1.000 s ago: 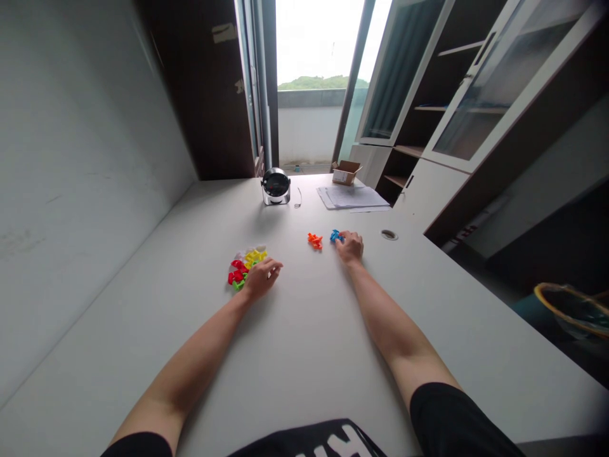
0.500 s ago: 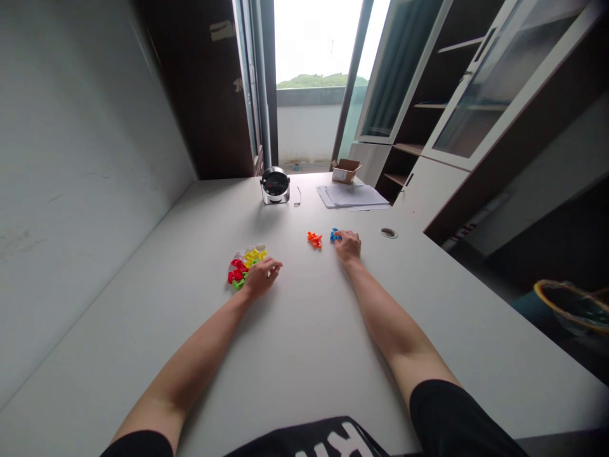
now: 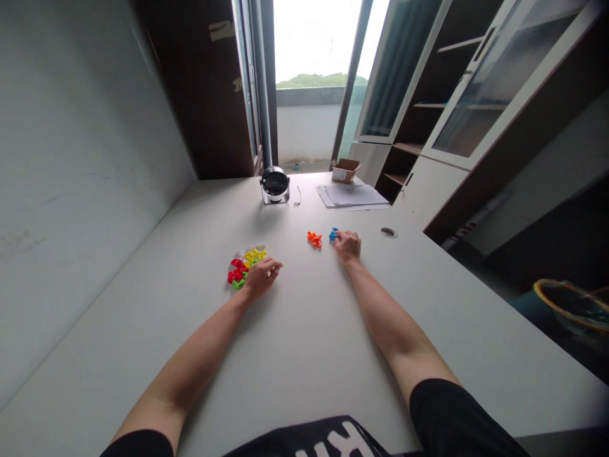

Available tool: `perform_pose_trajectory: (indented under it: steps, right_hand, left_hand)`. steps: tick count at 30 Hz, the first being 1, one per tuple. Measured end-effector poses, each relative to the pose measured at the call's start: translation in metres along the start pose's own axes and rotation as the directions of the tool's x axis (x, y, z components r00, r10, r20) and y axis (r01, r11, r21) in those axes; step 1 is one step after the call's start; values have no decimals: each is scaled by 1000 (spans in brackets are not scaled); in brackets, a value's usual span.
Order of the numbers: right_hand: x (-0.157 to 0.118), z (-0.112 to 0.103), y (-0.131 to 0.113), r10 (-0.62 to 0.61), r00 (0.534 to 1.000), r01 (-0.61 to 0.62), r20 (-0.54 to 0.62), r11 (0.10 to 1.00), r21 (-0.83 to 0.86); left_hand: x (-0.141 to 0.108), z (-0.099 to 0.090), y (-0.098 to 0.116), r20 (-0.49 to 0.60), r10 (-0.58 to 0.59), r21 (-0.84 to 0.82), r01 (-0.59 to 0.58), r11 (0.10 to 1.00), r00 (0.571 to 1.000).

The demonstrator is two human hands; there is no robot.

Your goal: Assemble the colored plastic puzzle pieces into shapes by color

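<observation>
My right hand (image 3: pixel 348 246) rests at a small cluster of blue plastic pieces (image 3: pixel 333 234), its fingers bent and closed at the edge of the cluster. The fingertips partly cover the blue pieces. Left of them lies a small heap of orange plastic pieces (image 3: pixel 314 239), touched by neither hand. My left hand (image 3: pixel 262 277) lies on its side with loosely curled fingers apart and nothing visible in them. Beside and partly behind it are red pieces (image 3: pixel 236 275), yellow pieces (image 3: pixel 255 256), green pieces (image 3: pixel 238 284) and whitish pieces (image 3: pixel 260 247). The left hand hides some green ones.
On the white table (image 3: pixel 295 355), a round black device on a silver stand (image 3: pixel 275 185) stands at the back, a thin cord (image 3: pixel 298 197) beside it. Papers (image 3: pixel 354 195) and an open cardboard box (image 3: pixel 345 171) are at back right, near a round cable hole (image 3: pixel 388 233).
The blue pieces by my right fingertips have shifted very slightly left. Both hands stay nearly where they were.
</observation>
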State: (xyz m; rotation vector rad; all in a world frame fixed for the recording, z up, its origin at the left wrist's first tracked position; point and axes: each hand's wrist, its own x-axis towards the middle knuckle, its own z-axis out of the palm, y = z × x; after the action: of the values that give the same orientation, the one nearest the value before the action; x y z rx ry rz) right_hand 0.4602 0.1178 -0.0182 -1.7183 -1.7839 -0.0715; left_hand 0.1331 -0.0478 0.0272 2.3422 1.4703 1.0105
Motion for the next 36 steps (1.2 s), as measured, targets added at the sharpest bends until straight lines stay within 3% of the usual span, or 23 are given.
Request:
perform_pose_trajectory:
  steps: [24,36]
  right_hand:
    - [-2,1,-1,-4,1000,4,1,1000,18]
    - [-2,3,-2,-19,997,19,70,1000,4]
  left_hand:
    - [0,1,-2,12,6,-14,-6,1000,1000]
    - [1,-1,0,1,14,65,-14,998,1000]
